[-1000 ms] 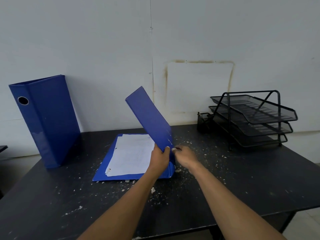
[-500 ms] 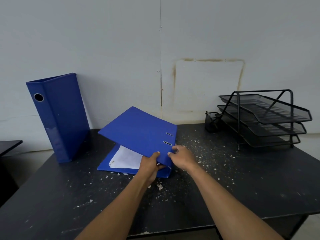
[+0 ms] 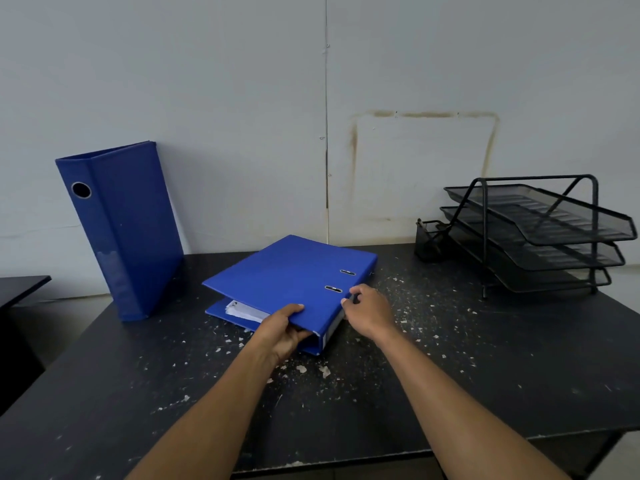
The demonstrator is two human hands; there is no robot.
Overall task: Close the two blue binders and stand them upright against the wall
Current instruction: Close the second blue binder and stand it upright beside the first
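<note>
A pale grey wall (image 3: 242,81) bears a brown stain outline (image 3: 424,115) at one o'clock; a speckled black table (image 3: 450,375) stands below.

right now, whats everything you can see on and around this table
standing binder: 1, blue, closed, upright at the table's far left, leaning on the wall
flat binder: 1, blue, lying mid-table, cover almost shut over white sheets
letter tray rack: 1, black mesh, three tiers, far right of the table
small mesh holder: 1, black, just left of the rack
table: 1, black, speckled with pale flakes
second surface: 1, black, at the left edge, only a corner shows
wall: pale grey, with a brown-stained rectangle outline above the rack
left hand: 1, grip on the flat binder's near edge
right hand: 1, fingertips at the flat binder's spine corner
</note>
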